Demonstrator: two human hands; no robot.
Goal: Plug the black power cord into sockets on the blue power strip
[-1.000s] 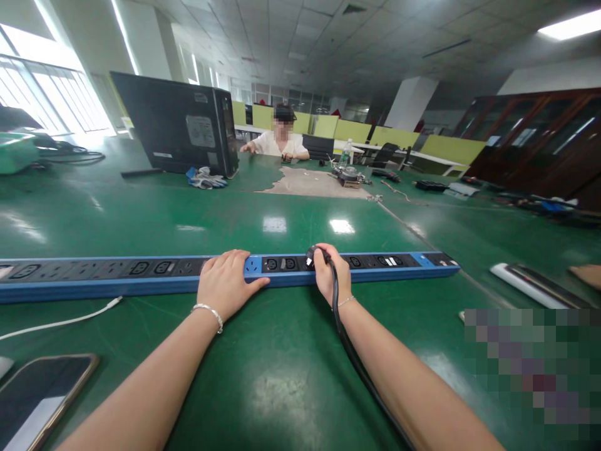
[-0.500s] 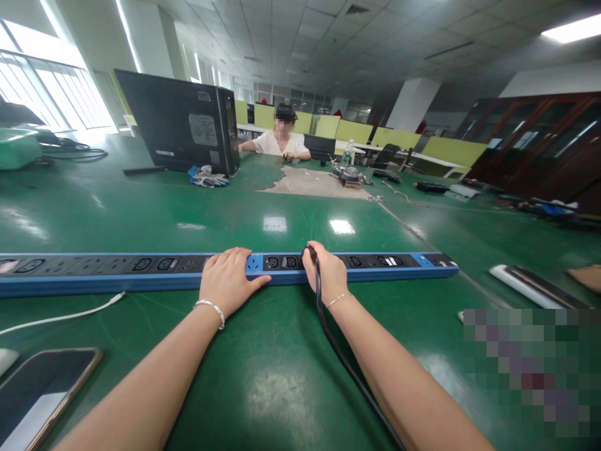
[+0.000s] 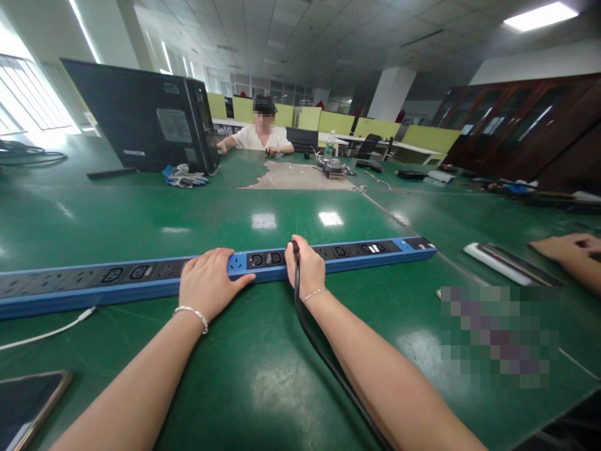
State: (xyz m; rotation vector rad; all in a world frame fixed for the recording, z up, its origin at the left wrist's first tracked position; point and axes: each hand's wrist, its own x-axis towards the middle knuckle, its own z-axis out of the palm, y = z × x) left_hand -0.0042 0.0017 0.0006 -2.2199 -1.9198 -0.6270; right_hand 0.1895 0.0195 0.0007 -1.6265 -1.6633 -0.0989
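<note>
Head view. Surroundings: on the green table [image 3: 244, 388], a phone [image 3: 32, 401] and a white cable [image 3: 54, 336] lie at near left, and a white-and-black bar [image 3: 504, 263] lies at right. Another person's hand [image 3: 563, 249] rests beyond that bar, partly cut off by the frame. At the far side stand a black case [image 3: 154, 119] with gloves [image 3: 185, 176] before it, a bottle [image 3: 330, 145] and a seated person [image 3: 260, 134].

Position: the blue power strip [image 3: 261, 267] lies across the table in front of the wearer. The left hand [image 3: 206, 282] covers one section, thumb extended at the near edge (clamping or merely pressing: cannot tell). The right hand [image 3: 307, 266] grips a black plug [image 3: 295, 247] at the strip; the fingers hide whether it is seated.

Orientation: the strip's long axis runs left to right, right end slightly farther away, sockets facing up; its left end leaves the frame. The plug's black cord [image 3: 323, 354] runs toward the wearer beside the right forearm.

Count: one strip, with two blue socket panels visible; one plug; one black cord; one phone; one bottle.
</note>
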